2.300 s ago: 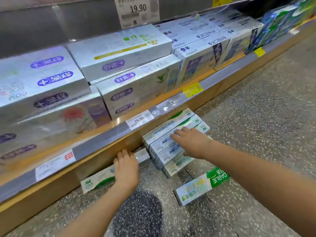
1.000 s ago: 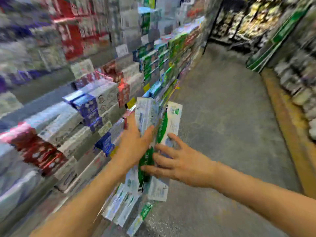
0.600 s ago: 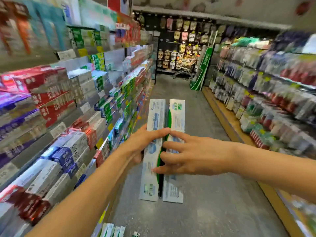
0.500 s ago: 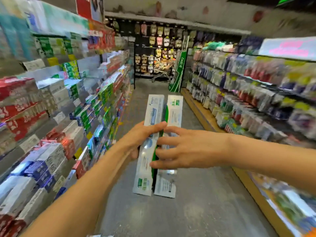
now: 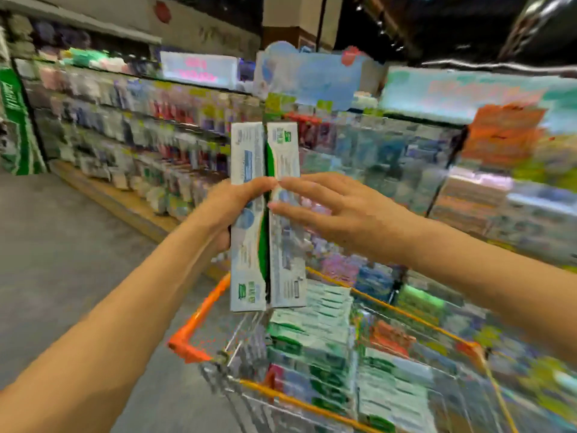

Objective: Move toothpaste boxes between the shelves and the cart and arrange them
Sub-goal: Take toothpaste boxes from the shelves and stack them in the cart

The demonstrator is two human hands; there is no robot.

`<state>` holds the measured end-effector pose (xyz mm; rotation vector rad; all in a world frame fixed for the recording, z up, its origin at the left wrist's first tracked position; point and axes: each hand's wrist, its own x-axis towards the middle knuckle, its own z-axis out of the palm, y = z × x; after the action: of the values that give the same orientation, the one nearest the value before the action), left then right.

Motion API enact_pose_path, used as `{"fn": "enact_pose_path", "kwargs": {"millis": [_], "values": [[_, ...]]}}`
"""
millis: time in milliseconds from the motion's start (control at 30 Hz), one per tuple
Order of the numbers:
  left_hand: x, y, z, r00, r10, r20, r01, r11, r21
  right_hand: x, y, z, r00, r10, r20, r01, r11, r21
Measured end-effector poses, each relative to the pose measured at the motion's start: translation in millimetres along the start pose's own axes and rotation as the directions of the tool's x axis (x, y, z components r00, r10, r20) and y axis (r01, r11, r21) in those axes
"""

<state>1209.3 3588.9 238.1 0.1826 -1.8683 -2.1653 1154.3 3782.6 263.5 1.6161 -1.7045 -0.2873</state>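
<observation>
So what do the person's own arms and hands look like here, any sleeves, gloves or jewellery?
Both arms are bare as far up as the head view shows: no sleeve edge enters the picture. The left hand and right hand wear no gloves, and no watch, bracelet or ring is visible, though motion blur could hide something small.

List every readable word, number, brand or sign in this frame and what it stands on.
None can be read for certain.
Held boxes: print and green logos, blurred.
Green banner at far left: white letters, too blurred.
Pink-lettered sign above the shelves: illegible.
Boxes in the cart: smeared by motion.
Shelf tags: too small.
</observation>
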Motion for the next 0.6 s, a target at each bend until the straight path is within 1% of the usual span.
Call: {"fn": "enact_pose_path", "kwargs": {"millis": [33,67,100,133,167,200,233,267,300,400,433,467,500,600], "values": [[9,-14,31,0.999,-0.006,0.033,0.006,1.000,-0.014,-29,10,-5,0.990,0.138,0.008,-0.138,0.988,0.065],[16,-26,60,0.997,-0.027,0.075,0.029,0.999,-0.028,-55,17,-10,0.957,0.289,0.029,-0.290,0.944,0.158],[21,-39,88,0.991,-0.049,0.124,0.054,0.998,-0.037,-78,22,-16,0.886,0.457,0.081,-0.461,0.846,0.266],[27,-51,113,0.983,-0.073,0.166,0.079,0.996,-0.031,-100,27,-18,0.766,0.624,0.152,-0.631,0.686,0.363],[34,-62,136,0.974,-0.095,0.204,0.100,0.995,-0.017,-120,32,-17,0.583,0.765,0.275,-0.789,0.451,0.418],[38,-72,159,0.962,-0.114,0.250,0.118,0.993,-0.003,-140,36,-14,0.374,0.821,0.432,-0.886,0.178,0.428],[44,-82,179,0.950,-0.127,0.286,0.128,0.992,0.015,-158,39,-8,0.207,0.798,0.566,-0.907,-0.061,0.417],[50,-92,199,0.936,-0.141,0.324,0.139,0.990,0.031,-174,39,0,0.104,0.739,0.666,-0.884,-0.238,0.402],[55,-102,217,0.921,-0.160,0.354,0.153,0.987,0.048,-187,38,9,0.064,0.691,0.720,-0.855,-0.334,0.397],[78,-135,259,0.893,-0.198,0.405,0.159,0.979,0.127,-220,33,40,0.070,0.659,0.749,-0.803,-0.409,0.435],[88,-148,270,0.881,-0.228,0.416,0.176,0.971,0.160,-227,33,51,0.057,0.661,0.748,-0.788,-0.430,0.441],[98,-161,279,0.866,-0.256,0.430,0.192,0.964,0.186,-235,33,61,0.032,0.666,0.745,-0.775,-0.454,0.439],[106,-173,286,0.846,-0.286,0.451,0.210,0.955,0.212,-242,33,72,-0.008,0.664,0.748,-0.759,-0.491,0.428],[127,-213,308,0.767,-0.374,0.521,0.274,0.926,0.262,-269,35,108,-0.101,0.619,0.779,-0.716,-0.589,0.375]]}}
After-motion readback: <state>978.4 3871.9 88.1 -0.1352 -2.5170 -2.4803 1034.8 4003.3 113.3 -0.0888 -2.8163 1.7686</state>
